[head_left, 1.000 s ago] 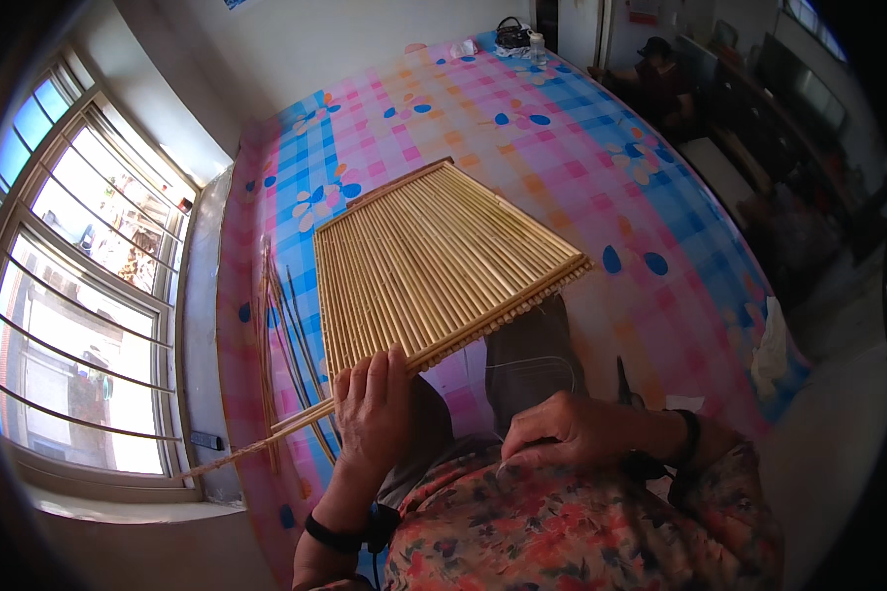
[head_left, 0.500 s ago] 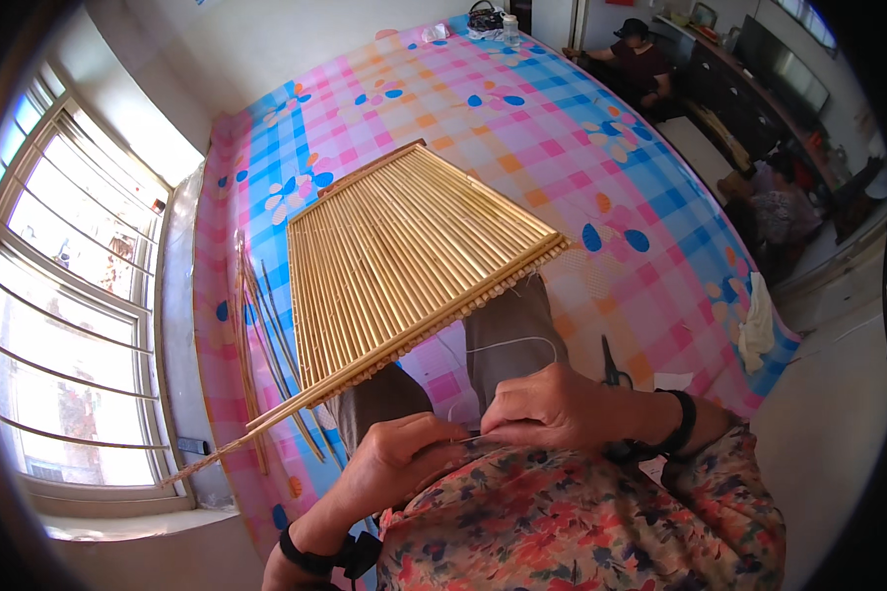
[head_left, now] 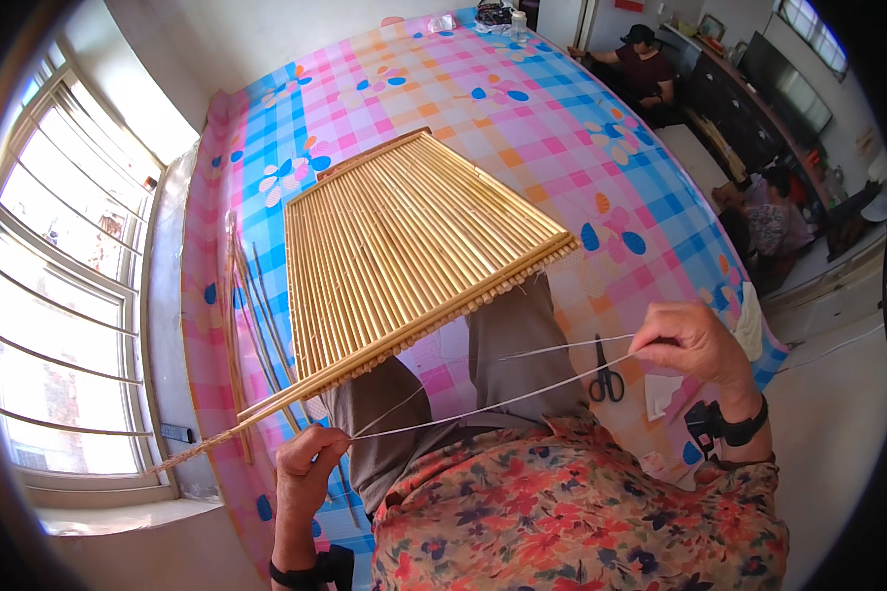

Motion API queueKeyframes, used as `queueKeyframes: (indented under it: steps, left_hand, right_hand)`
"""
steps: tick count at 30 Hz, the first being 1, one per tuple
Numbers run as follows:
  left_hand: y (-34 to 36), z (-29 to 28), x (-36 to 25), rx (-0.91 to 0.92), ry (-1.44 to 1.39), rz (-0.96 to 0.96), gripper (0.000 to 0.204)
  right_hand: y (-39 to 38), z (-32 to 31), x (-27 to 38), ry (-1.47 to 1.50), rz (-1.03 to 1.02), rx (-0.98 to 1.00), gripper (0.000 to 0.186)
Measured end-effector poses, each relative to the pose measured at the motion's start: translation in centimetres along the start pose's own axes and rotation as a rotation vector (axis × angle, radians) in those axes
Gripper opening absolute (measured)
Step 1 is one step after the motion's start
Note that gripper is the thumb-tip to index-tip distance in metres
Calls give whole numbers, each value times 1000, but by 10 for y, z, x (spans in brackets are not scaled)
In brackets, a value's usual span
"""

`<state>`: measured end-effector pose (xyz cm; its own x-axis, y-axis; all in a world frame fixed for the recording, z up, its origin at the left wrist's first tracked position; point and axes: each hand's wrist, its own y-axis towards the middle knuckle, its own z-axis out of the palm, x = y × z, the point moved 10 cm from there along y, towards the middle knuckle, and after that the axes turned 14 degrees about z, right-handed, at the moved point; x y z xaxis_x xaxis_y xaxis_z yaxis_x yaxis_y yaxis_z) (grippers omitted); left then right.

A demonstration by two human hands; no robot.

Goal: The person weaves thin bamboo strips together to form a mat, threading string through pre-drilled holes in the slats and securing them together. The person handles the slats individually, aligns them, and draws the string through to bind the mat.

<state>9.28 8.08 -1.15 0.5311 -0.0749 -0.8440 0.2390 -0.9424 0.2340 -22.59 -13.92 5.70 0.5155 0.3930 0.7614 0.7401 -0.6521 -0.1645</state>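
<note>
My left hand [head_left: 308,463] pinches a white string [head_left: 493,396] low on the left, below a rack of pale yellow reeds [head_left: 414,236]. At the right, my right hand [head_left: 690,345] is closed on the same string, which stretches across my lap, with a second strand running toward the rack. The rack rests over my knees, and long stalks [head_left: 225,433] stick out from its lower left corner past my left hand. Black scissors [head_left: 606,384] lie on the checked sheet [head_left: 394,118] just left of my right hand.
Loose sticks [head_left: 241,325] lie along the left, beside the barred window [head_left: 59,305]. A black bag [head_left: 493,20], bottle [head_left: 518,28] and pale cloth [head_left: 746,325] are on the sheet's edges. A person in dark red [head_left: 641,74] and another person [head_left: 774,222] are at the right.
My left hand left the rack's edge for my lap, then moved down-left. My right hand moved up and right. The string is now stretched between them.
</note>
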Motion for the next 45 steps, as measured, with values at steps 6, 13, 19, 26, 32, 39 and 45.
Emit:
queueKeyframes:
  steps: [6, 13, 19, 26, 32, 39, 45]
  left_hand:
    - [-22, -26, 39, -175, 9, -68, 6]
    - [-3, 17, -22, 251, 690, 317, 13]
    - [24, 22, -97, 161, 765, 450, 27]
    - [63, 99, -81, 235, -456, 106, 26]
    - [71, 105, -68, 396, -187, 201, 11]
    - [54, 77, -53, 329, -128, 173, 5]
    - [46, 78, -48, 381, -106, 165, 5]
  right_hand:
    - [-13, -77, -36, -28, 205, -303, 5]
    - [9, -16, -17, -120, 34, -110, 6]
    - [34, 72, 27, -5, -75, 131, 9]
    - [46, 110, 74, 197, -229, 116, 11]
    - [45, 101, 54, 126, -226, 109, 12]
    - [41, 62, -19, 184, 47, 173, 8]
    - [43, 37, -17, 53, -80, -9, 7]
